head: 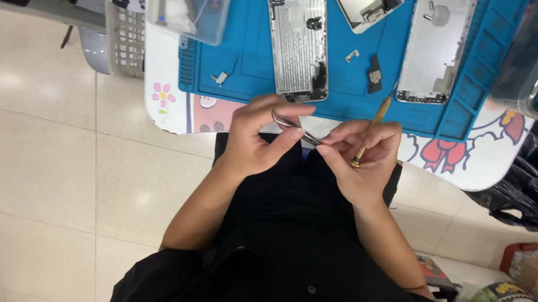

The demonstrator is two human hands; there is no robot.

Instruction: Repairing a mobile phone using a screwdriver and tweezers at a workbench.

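Tweezers (294, 126) — slim, silver, curved; pinched in left hand (258, 138), tips meeting right hand (362, 160) fingers. Screwdriver (370, 131) — yellow-brown shaft, clamped in right hand. Both held just near of the desk (479, 167) edge, near side of blue mat (250, 56) with opened phone (299, 41).

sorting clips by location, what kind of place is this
Probably a small phone repair bench. A blue work mat holds opened phone housings and loose parts, and the left hand grips metal tweezers while the right hand holds a screwdriver.

Bright, even light; blurred upper corners
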